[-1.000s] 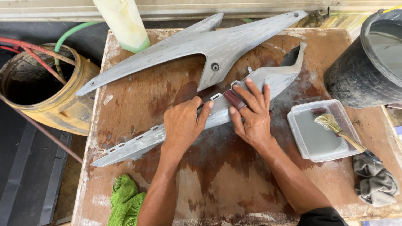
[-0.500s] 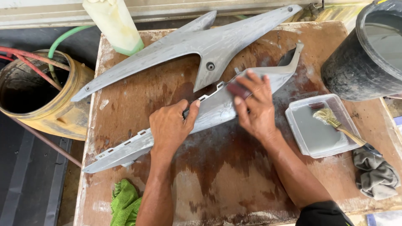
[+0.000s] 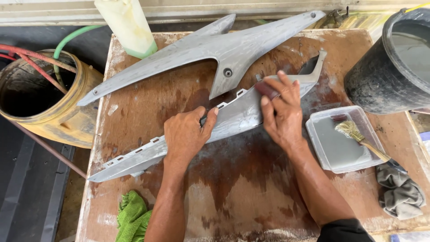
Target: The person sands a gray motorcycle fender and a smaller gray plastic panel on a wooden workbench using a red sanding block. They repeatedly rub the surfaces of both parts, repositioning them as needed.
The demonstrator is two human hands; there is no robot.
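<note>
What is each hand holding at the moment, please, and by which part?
The left hand presses on the middle of the long grey panel. The right hand presses a dark red sanding piece flat under its fingertips, near the panel's far end.

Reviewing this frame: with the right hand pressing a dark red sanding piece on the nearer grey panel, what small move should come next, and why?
Probably draw the right hand and its sanding piece back along the grey panel toward the left hand. The piece sits near the panel's upper right end, and the left hand pins the middle.
</note>
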